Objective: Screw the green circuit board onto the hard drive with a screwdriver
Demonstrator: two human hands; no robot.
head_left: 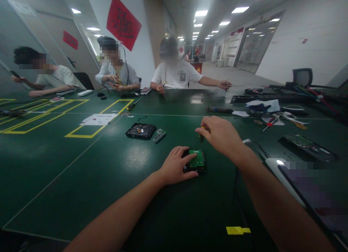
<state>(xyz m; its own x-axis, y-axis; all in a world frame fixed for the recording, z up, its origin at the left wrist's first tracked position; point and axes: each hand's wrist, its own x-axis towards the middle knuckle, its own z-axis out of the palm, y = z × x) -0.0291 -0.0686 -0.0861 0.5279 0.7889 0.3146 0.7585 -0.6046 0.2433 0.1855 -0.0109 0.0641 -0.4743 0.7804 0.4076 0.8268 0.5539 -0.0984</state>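
Observation:
A hard drive (199,158) lies on the green table, its green circuit board facing up. My left hand (176,165) is closed on it from the left, thumb along the near edge and fingers over the far edge and the board. Above and beyond the drive, my right hand (219,134) grips a screwdriver (201,136) with a yellow handle, pointing down. Its tip is too blurred to make out, and it looks apart from the drive. To the left lie an opened drive casing (140,131) and a loose circuit board (159,135).
Another hard drive (310,147) and a tablet-like device (304,197) lie at the right. Beyond my right hand are a dark tool (219,110), a red-handled screwdriver (270,124) and cloths. Papers (99,119) lie at the left. Several people sit across the table.

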